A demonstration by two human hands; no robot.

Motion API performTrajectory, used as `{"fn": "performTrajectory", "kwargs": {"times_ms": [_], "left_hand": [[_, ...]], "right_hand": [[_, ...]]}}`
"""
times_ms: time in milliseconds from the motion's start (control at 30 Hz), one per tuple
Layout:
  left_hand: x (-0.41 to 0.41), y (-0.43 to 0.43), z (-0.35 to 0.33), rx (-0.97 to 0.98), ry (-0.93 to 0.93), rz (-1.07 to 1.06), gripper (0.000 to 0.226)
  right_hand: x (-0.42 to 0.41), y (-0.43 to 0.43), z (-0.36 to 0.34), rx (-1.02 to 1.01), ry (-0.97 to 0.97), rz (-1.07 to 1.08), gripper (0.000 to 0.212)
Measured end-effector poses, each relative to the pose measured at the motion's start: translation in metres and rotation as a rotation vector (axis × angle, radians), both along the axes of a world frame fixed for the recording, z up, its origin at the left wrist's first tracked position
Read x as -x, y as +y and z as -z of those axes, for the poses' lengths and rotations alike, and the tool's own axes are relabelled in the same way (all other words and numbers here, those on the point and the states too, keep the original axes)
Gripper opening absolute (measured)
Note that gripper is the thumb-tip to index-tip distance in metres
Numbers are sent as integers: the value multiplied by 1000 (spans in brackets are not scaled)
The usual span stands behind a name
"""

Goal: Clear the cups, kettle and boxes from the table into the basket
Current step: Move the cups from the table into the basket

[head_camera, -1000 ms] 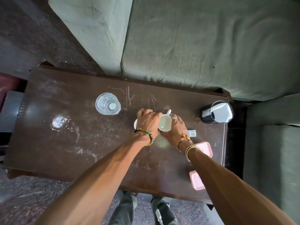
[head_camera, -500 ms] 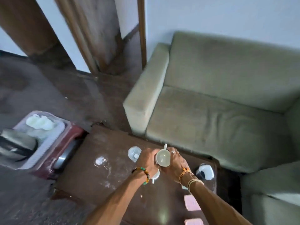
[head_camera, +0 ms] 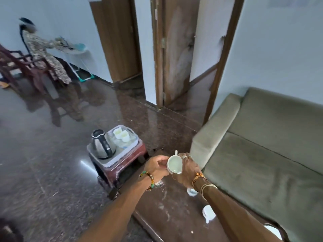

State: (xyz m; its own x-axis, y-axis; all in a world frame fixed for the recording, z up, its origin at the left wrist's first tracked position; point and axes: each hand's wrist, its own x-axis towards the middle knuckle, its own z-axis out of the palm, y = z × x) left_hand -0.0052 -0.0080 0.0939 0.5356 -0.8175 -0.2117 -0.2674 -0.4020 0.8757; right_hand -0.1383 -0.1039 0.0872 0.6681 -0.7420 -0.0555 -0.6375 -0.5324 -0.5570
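Both hands hold a white cup (head_camera: 174, 165) above the left end of the dark wooden table (head_camera: 166, 217). My right hand (head_camera: 188, 170) wraps round its right side and my left hand (head_camera: 155, 166) grips its left side with curled fingers. To the left, a pale basket (head_camera: 111, 162) sits on a red stool (head_camera: 125, 165). It holds a steel kettle (head_camera: 102, 145) and two white cups (head_camera: 121, 134). On the table stand another white cup (head_camera: 208, 213) and a glass (head_camera: 191, 192) half hidden behind my right wrist.
A green sofa (head_camera: 262, 163) runs along the table's right side. A black mesh holder (head_camera: 274, 230) shows at the bottom right. Polished dark floor (head_camera: 52, 172) lies left of the stool. Far left, a person (head_camera: 43, 49) stands by a wooden chair (head_camera: 15, 67).
The cup has come up off the table and moved left toward the basket, with both hands on it. My view has swung up and left, bringing the basket and stool fully into sight.
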Motion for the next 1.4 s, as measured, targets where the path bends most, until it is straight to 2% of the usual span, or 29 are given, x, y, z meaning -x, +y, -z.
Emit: {"fn": "performTrajectory", "kwargs": {"times_ms": [200, 333, 400, 533, 633, 700, 967, 1167, 1400], "left_hand": [[-91, 95, -4, -24, 45, -53, 53], [-150, 145, -19, -14, 12, -122, 49], [-178, 166, -27, -19, 5, -170, 46], [-225, 193, -36, -20, 18, -229, 50], [-254, 204, -28, -23, 59, -309, 52], [-272, 209, -18, -40, 72, -335, 53], [-359, 161, -2, -126, 86, -288, 48], [-410, 96, -9, -54, 103, -273, 48], [-461, 21, 7, -43, 237, -185, 43]], "right_hand": [[-102, 81, 8, -8, 50, -102, 80], [-170, 128, 3, 34, 40, -143, 78], [-203, 146, -4, 101, 46, -231, 78], [-259, 168, -19, 157, 65, -326, 78], [-292, 177, -19, 126, 30, -309, 70], [-310, 181, -16, 45, 2, -287, 75], [-393, 136, 9, -62, -18, -253, 76], [-447, 75, -3, 76, 69, -246, 83], [-481, 12, 6, 52, 97, -160, 79]]}}
